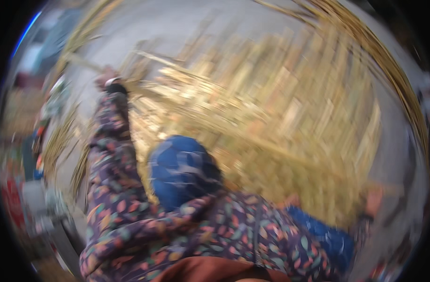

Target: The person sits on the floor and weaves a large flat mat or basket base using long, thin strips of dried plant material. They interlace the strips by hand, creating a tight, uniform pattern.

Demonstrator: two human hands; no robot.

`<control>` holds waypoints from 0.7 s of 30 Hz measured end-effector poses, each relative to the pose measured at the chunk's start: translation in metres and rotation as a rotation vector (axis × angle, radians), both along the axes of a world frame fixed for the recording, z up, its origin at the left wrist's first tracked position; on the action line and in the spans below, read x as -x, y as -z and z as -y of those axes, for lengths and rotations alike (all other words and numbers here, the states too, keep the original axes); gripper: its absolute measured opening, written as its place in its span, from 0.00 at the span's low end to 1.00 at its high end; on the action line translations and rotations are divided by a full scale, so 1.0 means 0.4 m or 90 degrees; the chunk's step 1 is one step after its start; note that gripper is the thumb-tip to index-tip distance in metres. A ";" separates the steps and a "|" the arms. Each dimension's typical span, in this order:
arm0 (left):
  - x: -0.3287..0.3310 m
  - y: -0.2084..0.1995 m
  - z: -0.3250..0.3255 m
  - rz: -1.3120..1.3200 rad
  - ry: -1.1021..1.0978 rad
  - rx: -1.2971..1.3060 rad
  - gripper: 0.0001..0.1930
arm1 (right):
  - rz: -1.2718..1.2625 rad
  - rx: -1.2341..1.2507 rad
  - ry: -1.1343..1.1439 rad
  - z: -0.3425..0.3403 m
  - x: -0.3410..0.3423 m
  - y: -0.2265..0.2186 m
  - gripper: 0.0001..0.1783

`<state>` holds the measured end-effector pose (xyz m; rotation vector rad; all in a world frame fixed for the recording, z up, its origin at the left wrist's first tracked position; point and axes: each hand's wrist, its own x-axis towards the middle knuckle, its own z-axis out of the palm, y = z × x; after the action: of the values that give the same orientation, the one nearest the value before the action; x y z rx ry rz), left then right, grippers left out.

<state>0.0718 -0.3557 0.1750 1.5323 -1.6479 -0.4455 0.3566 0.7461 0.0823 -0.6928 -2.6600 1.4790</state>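
Blur softens the whole picture. My left hand (pixel 108 77), at the end of a leaf-patterned sleeve, reaches far out to the upper left. Its fingers look closed on a long pale flat strip (pixel 281 150), bamboo- or cane-like, which sticks out past the hand. This strip slants across a half-woven mat (pixel 271 98) of yellowish strips lying flat. Low at the right, my right hand (pixel 374 201) appears closed at the strip's other end, its fingers smeared. Between the hands, the mat's near part looks more tightly woven, while separate strips fan away from me.
My blue-clad knees (pixel 184 171) are bent close to the mat's near edge. Long strips (pixel 389 61) curve along the far right. Loose thin strips (pixel 60 136) lie on the grey floor (pixel 177 23) at left, near a clutter of blurred objects (pixel 36 197).
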 end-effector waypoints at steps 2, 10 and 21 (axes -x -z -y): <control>0.068 0.048 -0.165 0.185 0.165 0.233 0.34 | 0.004 0.153 0.011 0.022 0.107 -0.003 0.21; 0.083 -0.038 -1.188 0.417 1.498 0.052 0.26 | -0.236 0.684 0.322 0.428 0.357 -0.113 0.16; 0.007 0.015 -1.333 0.889 1.487 -0.303 0.15 | -0.275 0.722 0.277 0.525 0.413 -0.128 0.10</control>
<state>0.0688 0.1776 0.1691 -1.3104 -3.8728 -0.8842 0.1915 0.5362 0.1335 -0.7444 -1.0970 2.4928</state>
